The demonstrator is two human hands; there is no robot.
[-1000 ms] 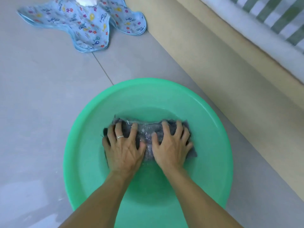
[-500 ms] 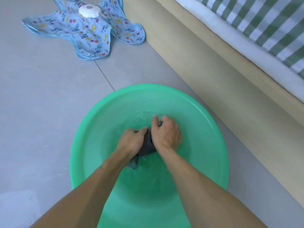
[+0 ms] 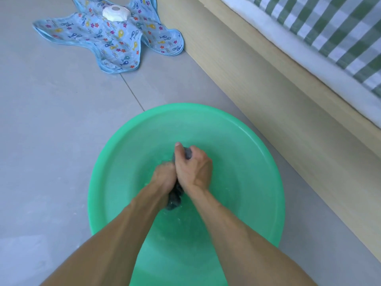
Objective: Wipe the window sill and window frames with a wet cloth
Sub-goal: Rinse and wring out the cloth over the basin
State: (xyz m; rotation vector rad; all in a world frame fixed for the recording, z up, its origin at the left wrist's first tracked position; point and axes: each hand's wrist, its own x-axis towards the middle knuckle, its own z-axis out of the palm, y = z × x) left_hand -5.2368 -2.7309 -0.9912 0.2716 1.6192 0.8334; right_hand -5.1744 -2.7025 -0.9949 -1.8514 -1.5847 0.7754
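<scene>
Bunched since a second ago from lying flat, the cloth (image 3: 175, 198) is gripped tight by left hand (image 3: 165, 178) and right hand (image 3: 193, 170) over the basin (image 3: 123, 145), where a hard twist could splash the floor (image 3: 51, 141)

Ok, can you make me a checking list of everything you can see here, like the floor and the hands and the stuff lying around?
Surface: grey tiled floor, one grout line running away from the basin.
Job's things: round green plastic basin on the floor with a little water inside; dark grey wet cloth bunched up over the basin.
Clutter: blue star-shaped fabric mat with fish print, a white round object sitting on it.
Hands: left hand and right hand both grip the cloth, pressed together.
Cables: nothing seen.
Surroundings: pale wooden bed side on the right, green and white checked bedding above it.
</scene>
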